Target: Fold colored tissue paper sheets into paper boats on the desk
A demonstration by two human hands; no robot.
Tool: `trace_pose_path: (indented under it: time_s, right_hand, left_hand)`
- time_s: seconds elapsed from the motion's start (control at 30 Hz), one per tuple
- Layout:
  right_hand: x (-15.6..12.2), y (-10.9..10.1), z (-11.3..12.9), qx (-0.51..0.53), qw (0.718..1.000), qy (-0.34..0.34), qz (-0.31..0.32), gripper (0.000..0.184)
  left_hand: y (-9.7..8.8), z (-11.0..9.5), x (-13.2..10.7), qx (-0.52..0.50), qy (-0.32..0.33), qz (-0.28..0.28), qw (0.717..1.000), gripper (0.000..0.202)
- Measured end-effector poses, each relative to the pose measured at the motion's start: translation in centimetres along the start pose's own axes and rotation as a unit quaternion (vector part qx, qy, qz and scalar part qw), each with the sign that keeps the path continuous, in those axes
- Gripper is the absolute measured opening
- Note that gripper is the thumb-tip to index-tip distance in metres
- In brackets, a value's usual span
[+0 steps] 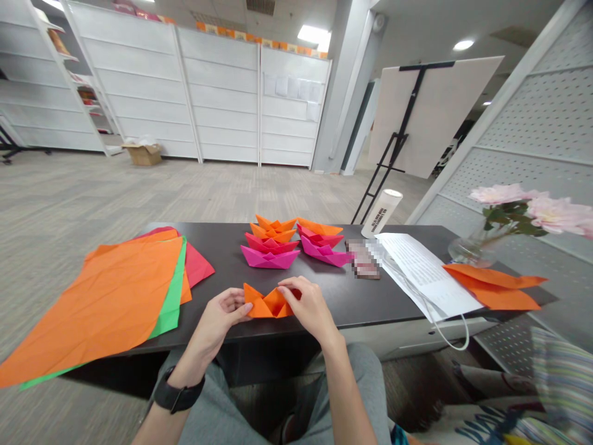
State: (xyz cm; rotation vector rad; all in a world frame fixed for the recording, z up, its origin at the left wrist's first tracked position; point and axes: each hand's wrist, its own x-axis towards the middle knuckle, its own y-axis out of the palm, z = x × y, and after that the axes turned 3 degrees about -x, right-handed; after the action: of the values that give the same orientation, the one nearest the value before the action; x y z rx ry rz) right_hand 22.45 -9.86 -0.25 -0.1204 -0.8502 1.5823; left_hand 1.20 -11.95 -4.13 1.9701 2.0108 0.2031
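Note:
An orange folded paper boat (267, 304) rests on the near edge of the dark table (222, 247). My left hand (222, 315) pinches its left end with the fingers closed on the paper. My right hand (306, 305) grips its right side, fingers curled over the fold. A black watch (178, 395) sits on my left wrist. Beyond the hands stand several finished paper boats (278, 244) in pink, red and orange, set in two stacks.
Large orange, green and red sheets (115, 296) overhang the table's left edge. A printed white sheet (426, 272), a folded orange paper (495, 287), a vase of pink flowers (509, 216) and a white cylinder (382, 213) lie to the right. An easel board (430, 111) stands behind.

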Motion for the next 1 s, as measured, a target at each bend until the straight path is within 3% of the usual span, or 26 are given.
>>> trace_pose_path:
  time_s: [0.2,0.3,0.37,0.4,0.53,0.67,0.83,0.9,1.0]
  right_hand:
    - [-1.5,-0.9,-1.7,0.036,0.998,0.029,-0.048,0.010]
    - [-2.5,-0.4,-2.7,0.155,0.982,0.095,-0.053,0.041]
    - [-2.9,0.2,-3.0,0.261,0.954,0.146,-0.024,0.063]
    - [-3.0,0.5,-3.1,0.301,0.939,0.165,-0.014,0.065]
    - [-3.0,1.3,-3.3,0.377,0.899,0.215,-0.060,0.051]
    - [-2.7,2.1,-3.5,0.421,0.866,0.235,-0.134,0.056]
    - [-2.7,3.2,-3.3,0.448,0.825,0.256,-0.230,0.053]
    - [-2.8,3.3,-2.9,0.461,0.819,0.258,-0.223,0.049]
    - [-3.0,3.5,-2.3,0.463,0.837,0.253,-0.144,0.043]
  left_hand:
    - [-0.2,0.4,0.1,0.007,0.026,-0.017,0.999,0.040]
    - [-0.4,0.6,0.2,0.021,0.037,-0.014,0.999,0.038]
    - [-0.4,0.6,0.2,0.021,0.037,-0.012,0.999,0.038]
    - [-0.5,0.6,0.2,0.018,0.035,-0.013,0.999,0.039]
    - [-0.3,0.4,0.0,0.002,0.027,-0.032,0.999,0.042]
    - [0.3,0.0,-0.3,0.015,0.048,-0.031,0.998,0.046]
    - [0.9,-0.2,-0.5,0.010,0.004,-0.017,1.000,0.054]
    - [1.0,-0.1,-0.5,0.003,-0.001,-0.027,1.000,0.054]
    - [0.9,0.1,-0.4,-0.004,0.011,-0.034,0.999,0.051]
